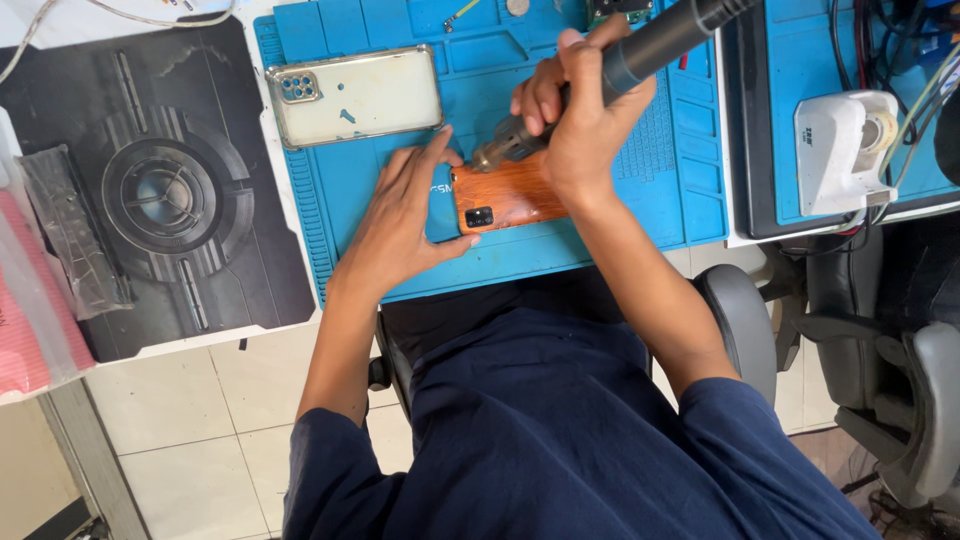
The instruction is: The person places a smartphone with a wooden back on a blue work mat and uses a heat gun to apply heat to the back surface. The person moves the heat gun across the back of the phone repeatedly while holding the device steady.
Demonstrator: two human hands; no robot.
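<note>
Here the left hand [400,225] lies spread, pinning the orange phone [505,195] flat on the blue mat [620,215]; the right hand [580,110] grips the hot-air handpiece [640,50], nozzle angled onto its back.

Mat centre: taken up by the left hand [400,225], the right hand [580,120] and the wood-patterned phone [505,195].
Upper left of mat: blocked by the cased phone [355,95].
Right strip of blue mat [690,150]: bare, passable.
Far right: white tape dispenser [845,150] and cables crowd the way.
Left of frame: dark pad [165,190] lies flat, open above.
</note>
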